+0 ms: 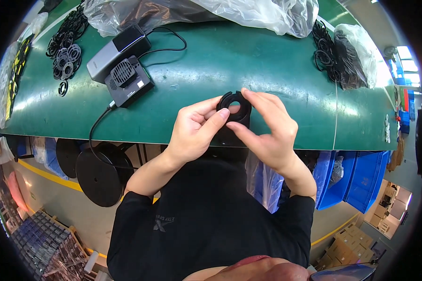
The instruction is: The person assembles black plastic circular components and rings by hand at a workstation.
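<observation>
Rings, far left: loose black rings (65, 44) lay heaped on the green bench (248, 65) near its left end, some flat, some stacked.
Boxes: a grey box with a dark top (117, 51) sat just right of the rings, and a black box with a round grille (128, 80) lay touching its near side; a black cable (171, 44) looped away from them.
Left hand: the left hand (194, 129) was curled partly closed, thumb and forefinger pinching the left rim of a black round part (235, 108).
Black round part: it was held over the bench's near edge, between both hands, its centre hole facing up.
Right hand: the right hand (267, 129) was half open, fingers bent over the part's right side, the thumb pressing from below.
Bags: clear plastic bags (248, 14) lay along the far edge.
Far right: more black rings (326, 51) sat beside another clear bag (358, 54); blue bins (356, 180) stood below the bench.
</observation>
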A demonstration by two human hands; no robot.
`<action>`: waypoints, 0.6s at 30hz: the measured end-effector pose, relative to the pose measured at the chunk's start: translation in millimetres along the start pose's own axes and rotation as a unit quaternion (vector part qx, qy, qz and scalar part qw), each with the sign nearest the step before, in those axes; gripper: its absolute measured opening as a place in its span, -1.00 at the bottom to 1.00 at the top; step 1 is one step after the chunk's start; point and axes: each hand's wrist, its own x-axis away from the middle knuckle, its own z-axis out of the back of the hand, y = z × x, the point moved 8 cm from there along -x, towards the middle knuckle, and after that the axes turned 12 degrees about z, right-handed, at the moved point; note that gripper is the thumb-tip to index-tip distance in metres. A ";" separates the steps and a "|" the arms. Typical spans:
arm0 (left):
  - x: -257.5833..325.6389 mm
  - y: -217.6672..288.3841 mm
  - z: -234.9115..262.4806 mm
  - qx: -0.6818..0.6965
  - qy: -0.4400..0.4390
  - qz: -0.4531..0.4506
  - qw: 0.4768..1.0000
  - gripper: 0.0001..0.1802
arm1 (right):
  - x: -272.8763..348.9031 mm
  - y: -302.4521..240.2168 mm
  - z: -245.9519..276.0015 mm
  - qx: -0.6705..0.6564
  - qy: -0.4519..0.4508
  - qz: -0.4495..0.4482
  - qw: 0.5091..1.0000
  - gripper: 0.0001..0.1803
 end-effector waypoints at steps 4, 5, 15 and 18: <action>1.6 -3.7 0.7 -0.064 -0.020 -0.016 0.998 -0.67 | 5.7 27.4 1.1 -0.131 0.057 -0.151 0.978 -0.60; 0.4 -3.2 -2.9 -0.073 -0.009 -0.048 0.996 -0.69 | 5.8 32.8 -5.7 -0.187 0.015 -0.186 0.965 -0.66; 6.6 2.2 1.2 -0.108 0.052 -0.088 0.989 -0.72 | 14.0 44.2 -22.5 -0.317 -0.012 -0.269 0.910 -0.85; 10.7 8.9 3.8 -0.143 0.072 -0.098 0.982 -0.75 | 13.9 43.3 -27.0 -0.317 -0.021 -0.276 0.907 -0.86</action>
